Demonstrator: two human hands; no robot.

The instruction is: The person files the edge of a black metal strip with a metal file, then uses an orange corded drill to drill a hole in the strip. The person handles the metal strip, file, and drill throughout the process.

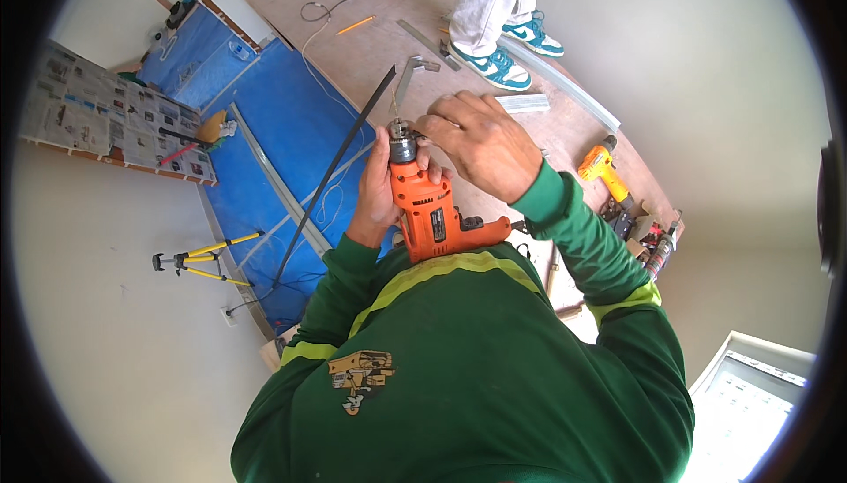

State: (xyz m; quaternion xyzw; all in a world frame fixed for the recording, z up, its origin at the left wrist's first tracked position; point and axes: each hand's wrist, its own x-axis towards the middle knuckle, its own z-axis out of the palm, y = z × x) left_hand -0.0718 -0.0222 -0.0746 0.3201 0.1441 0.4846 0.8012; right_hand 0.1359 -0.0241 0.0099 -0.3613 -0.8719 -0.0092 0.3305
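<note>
An orange power drill (432,214) is held against my green-sleeved body, its chuck (402,137) pointing away from me. My left hand (378,190) is closed around the drill's front from the left, with fingertips showing on its far right side. At the chuck's right side, my right hand (483,143) is closed in a pinch. A small dark piece shows between its fingertips and the chuck, but its kind is too hidden to name. Whether a bit sits in the chuck jaws is hard to tell against the board behind. The drill's handle extends to the right, below my right wrist.
A person in teal-and-white sneakers (494,68) stands on the wooden board (388,42). It bears a pencil (356,25), metal channels (565,86) and a yellow drill (604,172). On the left are blue floor sheeting (273,121), a dark strip (340,152) and a yellow tripod (212,254).
</note>
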